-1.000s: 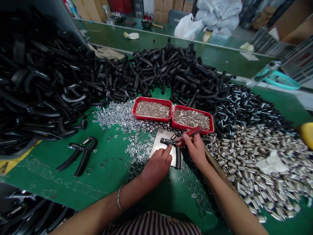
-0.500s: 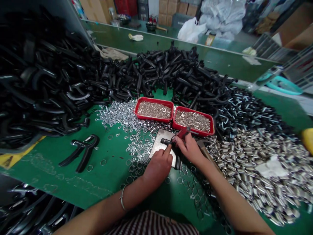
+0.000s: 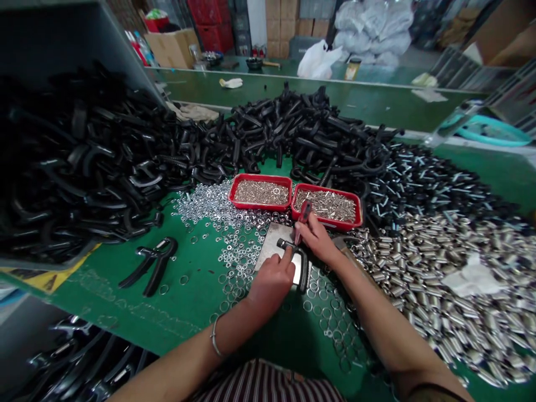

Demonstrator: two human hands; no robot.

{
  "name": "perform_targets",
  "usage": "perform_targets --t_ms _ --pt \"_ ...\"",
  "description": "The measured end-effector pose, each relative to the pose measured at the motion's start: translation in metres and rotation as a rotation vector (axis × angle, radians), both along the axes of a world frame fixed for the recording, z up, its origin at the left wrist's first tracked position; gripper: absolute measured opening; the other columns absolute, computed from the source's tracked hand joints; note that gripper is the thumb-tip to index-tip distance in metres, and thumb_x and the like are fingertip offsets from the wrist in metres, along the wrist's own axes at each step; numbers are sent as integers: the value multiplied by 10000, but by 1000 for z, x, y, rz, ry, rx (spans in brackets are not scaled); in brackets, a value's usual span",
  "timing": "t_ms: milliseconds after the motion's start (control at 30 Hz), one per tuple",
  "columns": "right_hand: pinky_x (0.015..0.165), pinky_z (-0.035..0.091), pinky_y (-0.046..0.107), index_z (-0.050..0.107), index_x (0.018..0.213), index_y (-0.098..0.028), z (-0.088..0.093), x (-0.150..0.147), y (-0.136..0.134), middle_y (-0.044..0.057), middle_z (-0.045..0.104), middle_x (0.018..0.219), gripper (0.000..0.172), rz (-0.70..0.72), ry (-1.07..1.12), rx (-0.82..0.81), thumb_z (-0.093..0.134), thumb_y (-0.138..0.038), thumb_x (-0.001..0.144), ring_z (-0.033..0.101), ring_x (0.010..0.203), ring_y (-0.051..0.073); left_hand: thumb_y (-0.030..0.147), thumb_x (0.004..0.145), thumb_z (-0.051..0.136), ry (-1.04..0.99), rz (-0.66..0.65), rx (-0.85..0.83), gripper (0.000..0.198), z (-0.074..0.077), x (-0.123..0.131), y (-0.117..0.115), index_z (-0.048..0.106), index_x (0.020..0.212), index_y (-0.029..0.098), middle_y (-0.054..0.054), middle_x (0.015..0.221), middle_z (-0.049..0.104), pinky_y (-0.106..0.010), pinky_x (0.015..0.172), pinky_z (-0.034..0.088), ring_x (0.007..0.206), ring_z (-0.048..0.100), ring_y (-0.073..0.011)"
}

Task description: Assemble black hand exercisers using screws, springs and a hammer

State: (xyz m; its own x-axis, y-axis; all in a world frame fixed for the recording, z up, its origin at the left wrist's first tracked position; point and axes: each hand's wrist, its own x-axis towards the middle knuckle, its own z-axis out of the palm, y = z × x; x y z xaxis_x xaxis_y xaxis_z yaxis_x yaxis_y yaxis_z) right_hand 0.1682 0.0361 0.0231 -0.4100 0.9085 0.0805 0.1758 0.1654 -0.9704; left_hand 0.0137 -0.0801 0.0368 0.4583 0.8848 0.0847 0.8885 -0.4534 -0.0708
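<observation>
One joined hand grip [image 3: 159, 268], with its spring [image 3: 161, 244], lies at nine o'clock of the metal plate [image 3: 268, 251]; many black handles [image 3: 285, 125] toward twelve seem left. On the plate, a curved handle [image 3: 304, 271], black and slightly glossy, appears unfinished. The left hand [image 3: 273, 281] touches it with the index finger; whether it grips, I cannot tell. The right hand's [image 3: 318, 239] fingers close around a red-handled tool [image 3: 306, 211].

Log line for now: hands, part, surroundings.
left hand: index finger on black handle | right hand: gripping red-handled tool, tip near handle | handle: on metal plate | beyond: two red trays of metal parts
</observation>
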Motion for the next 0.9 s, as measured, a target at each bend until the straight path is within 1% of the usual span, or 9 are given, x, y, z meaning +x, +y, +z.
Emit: perform_targets --t_ms 67,100,133,233,300,367,633,800,900 --pt "412 374 234 443 900 -261 0 8 -1 -86 547 549 262 41 118 -146 485 -518 931 420 385 113 109 926 513 -24 0 -7 126 -2 0 0 630 883 131 -166 1408 554 -360 695 504 819 588 -214" --pt "378 337 222 430 898 -263 -1 12 -1 -92 552 537 275 31 175 -191 468 -533 937 380 352 103 115 928 509 -27 7 -4 132 -3 1 1 629 877 135 -164 1415 548 -361 690 504 816 586 -215" --pt "369 333 217 418 902 -265 -2 14 -2 -87 580 555 285 2 221 -209 458 -545 942 382 345 99 117 931 500 -21 21 2 141 -4 1 2 630 883 134 -167 1421 541 -365 687 503 812 586 -218" --pt "453 428 225 416 932 -261 -5 16 -5 -40 679 697 299 -117 244 -145 507 -545 934 520 441 105 110 937 466 12 55 13 171 -6 3 7 636 933 124 -182 1428 530 -382 683 502 814 587 -233" --pt "499 455 236 431 951 -257 -6 12 -7 -22 703 745 292 -173 186 -91 533 -530 931 556 483 111 107 936 463 18 58 -2 175 -6 4 10 637 949 122 -179 1429 531 -386 689 503 825 587 -239" --pt "506 455 244 438 952 -257 -6 7 -8 -14 713 756 280 -209 127 -48 529 -521 937 553 483 114 116 932 477 13 54 -32 162 -5 3 13 638 942 125 -174 1430 531 -386 689 501 828 584 -239" --pt "525 444 285 458 927 -260 -6 6 -9 -15 702 736 237 -219 -32 47 503 -491 959 550 472 137 144 933 496 -7 64 -100 146 -4 3 14 639 949 117 -184 1469 483 -387 685 487 839 582 -232" --pt "560 445 302 454 943 -254 -3 6 -11 -1 680 708 199 -193 -163 113 474 -450 972 572 506 164 160 942 500 -23 62 -120 140 -8 2 14 630 963 114 -191 1476 471 -401 703 490 868 582 -246" --pt "638 449 331 479 964 -227 2 2 -16 58 683 771 188 -85 -384 263 484 -416 958 637 653 219 150 941 498 -41 59 -119 155 -9 1 13 630 1005 102 -208 1436 504 -409 723 493 895 584 -255"
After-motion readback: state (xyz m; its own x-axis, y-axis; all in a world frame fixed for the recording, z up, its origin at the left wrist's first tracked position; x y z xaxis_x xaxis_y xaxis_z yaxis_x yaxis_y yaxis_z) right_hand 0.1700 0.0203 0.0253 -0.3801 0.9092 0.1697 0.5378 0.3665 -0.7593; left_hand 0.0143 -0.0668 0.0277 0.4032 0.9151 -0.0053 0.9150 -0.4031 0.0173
